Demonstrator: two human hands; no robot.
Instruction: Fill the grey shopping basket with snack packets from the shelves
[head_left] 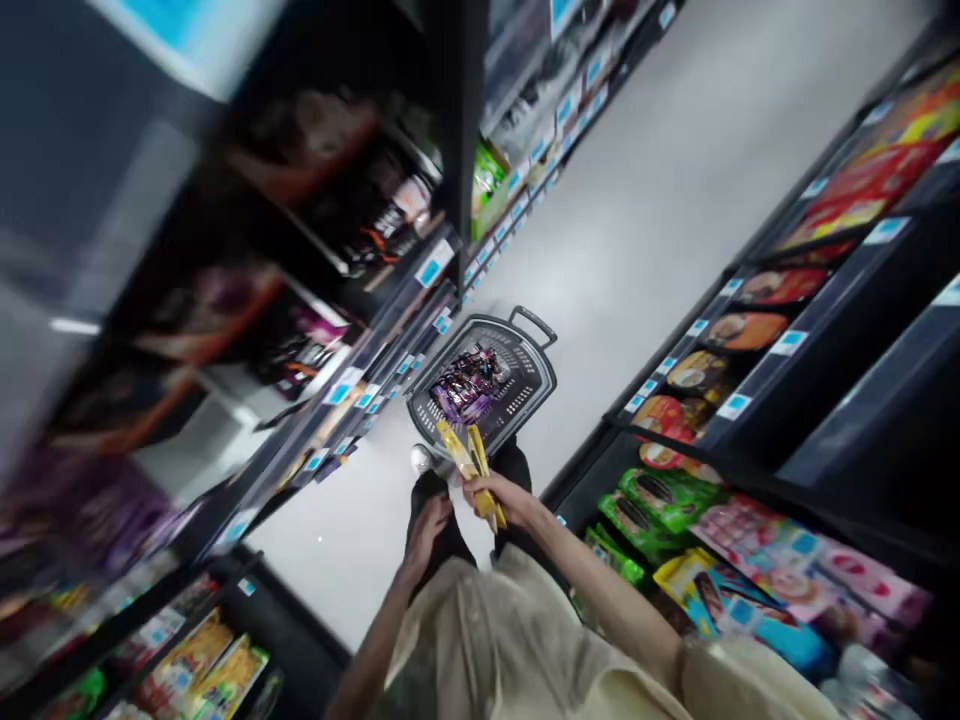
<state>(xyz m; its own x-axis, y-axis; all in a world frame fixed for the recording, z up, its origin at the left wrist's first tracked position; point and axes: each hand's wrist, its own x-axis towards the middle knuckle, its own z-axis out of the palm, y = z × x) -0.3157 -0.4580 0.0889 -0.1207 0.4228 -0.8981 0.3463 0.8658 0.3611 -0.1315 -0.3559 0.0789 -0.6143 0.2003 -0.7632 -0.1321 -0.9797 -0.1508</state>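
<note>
I look down a shop aisle, the picture tilted and blurred. My right hand [504, 497] grips two yellow snack packets [471, 462] above my legs. My left hand [427, 527] rests on my dark trouser leg, fingers loosely spread, holding nothing. Just ahead on the grey floor stands a grey shopping basket [525, 375] with a raised handle; purple and dark wrapped packets [466, 385] lie inside it.
Dark shelves with blue price tags line both sides: dark and purple packs at the left [315, 330], red, orange and green snack bags at the right [675, 490]. The pale floor [660, 200] runs on between them beyond the basket.
</note>
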